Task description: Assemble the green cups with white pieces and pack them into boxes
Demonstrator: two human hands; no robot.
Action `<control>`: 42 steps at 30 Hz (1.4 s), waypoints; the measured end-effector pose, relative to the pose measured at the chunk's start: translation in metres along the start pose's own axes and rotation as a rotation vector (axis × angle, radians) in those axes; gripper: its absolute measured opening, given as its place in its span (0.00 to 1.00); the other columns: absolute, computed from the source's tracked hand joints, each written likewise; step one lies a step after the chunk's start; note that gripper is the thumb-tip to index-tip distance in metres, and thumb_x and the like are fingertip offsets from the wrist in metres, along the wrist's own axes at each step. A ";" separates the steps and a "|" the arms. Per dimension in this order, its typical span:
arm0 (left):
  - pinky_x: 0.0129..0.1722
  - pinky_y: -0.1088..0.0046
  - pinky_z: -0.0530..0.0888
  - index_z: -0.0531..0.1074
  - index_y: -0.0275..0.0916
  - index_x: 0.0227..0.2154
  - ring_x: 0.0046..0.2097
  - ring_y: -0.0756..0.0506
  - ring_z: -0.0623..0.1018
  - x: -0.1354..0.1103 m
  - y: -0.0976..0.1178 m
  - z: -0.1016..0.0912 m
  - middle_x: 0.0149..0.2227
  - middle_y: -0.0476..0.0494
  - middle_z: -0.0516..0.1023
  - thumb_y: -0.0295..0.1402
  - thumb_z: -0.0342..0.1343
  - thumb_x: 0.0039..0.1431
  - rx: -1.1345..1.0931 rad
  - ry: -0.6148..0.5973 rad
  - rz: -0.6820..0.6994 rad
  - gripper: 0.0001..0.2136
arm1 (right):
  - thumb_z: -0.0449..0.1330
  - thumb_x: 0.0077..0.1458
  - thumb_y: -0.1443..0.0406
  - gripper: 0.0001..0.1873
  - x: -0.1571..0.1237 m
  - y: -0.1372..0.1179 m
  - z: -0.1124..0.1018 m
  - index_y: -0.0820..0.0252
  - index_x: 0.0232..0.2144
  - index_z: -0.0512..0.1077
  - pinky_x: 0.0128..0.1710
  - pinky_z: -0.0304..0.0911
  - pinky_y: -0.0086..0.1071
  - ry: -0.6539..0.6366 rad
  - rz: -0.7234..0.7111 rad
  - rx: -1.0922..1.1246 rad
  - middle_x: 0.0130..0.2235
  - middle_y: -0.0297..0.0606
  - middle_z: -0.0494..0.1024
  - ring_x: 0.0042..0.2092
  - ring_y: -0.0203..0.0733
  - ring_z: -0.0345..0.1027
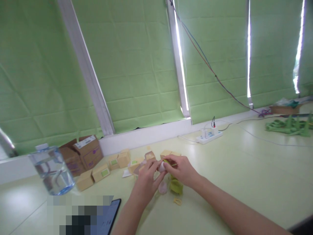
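Table [244,169]: 2 hands [147,176] [181,167] hold 1 whitish piece [161,167].

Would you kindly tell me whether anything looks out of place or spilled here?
No spill shows. The small yellow boxes lie at uneven angles, not in a neat row, and the red and blue cables slant across the green blinds.

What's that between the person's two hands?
In the head view, a small whitish piece is held between the left hand and the right hand.
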State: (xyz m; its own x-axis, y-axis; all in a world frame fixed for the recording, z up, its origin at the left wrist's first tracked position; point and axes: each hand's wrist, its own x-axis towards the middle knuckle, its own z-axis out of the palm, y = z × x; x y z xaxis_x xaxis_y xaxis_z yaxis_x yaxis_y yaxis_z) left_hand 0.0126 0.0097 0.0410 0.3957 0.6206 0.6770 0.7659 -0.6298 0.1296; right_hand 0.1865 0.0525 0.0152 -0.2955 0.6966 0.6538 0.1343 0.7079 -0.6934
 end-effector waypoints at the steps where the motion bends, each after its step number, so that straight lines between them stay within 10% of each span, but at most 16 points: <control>1: 0.41 0.69 0.71 0.72 0.41 0.43 0.41 0.45 0.74 -0.002 0.001 0.000 0.38 0.44 0.74 0.30 0.56 0.60 0.014 0.008 0.002 0.08 | 0.57 0.60 0.60 0.15 0.000 0.000 0.000 0.60 0.45 0.76 0.37 0.72 0.31 -0.015 -0.015 -0.023 0.36 0.39 0.81 0.35 0.39 0.75; 15: 0.37 0.66 0.71 0.71 0.39 0.35 0.37 0.44 0.73 -0.007 0.016 0.001 0.33 0.45 0.73 0.25 0.57 0.51 0.111 0.141 -0.069 0.07 | 0.54 0.60 0.65 0.16 -0.001 0.003 0.009 0.57 0.45 0.79 0.33 0.71 0.28 -0.010 -0.048 0.018 0.35 0.35 0.83 0.32 0.38 0.76; 23: 0.45 0.65 0.74 0.70 0.42 0.50 0.45 0.43 0.75 -0.017 0.006 0.005 0.42 0.43 0.74 0.31 0.60 0.57 0.019 0.146 -0.055 0.17 | 0.57 0.59 0.60 0.18 -0.003 -0.003 0.006 0.61 0.49 0.76 0.36 0.73 0.31 -0.067 0.007 0.080 0.39 0.39 0.83 0.36 0.41 0.78; 42: 0.40 0.64 0.74 0.70 0.39 0.37 0.39 0.42 0.76 -0.014 0.018 0.003 0.35 0.44 0.74 0.25 0.56 0.51 0.134 0.206 -0.092 0.09 | 0.54 0.62 0.59 0.17 -0.005 -0.004 0.012 0.56 0.46 0.79 0.31 0.67 0.29 -0.092 -0.020 -0.003 0.31 0.34 0.79 0.30 0.37 0.71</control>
State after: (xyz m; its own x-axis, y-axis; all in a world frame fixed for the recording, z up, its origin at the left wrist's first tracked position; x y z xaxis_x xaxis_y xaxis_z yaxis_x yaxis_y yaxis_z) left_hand 0.0224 -0.0081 0.0316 0.2204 0.5552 0.8020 0.8597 -0.4990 0.1092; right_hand 0.1764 0.0450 0.0112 -0.3841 0.6689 0.6365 0.1304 0.7217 -0.6798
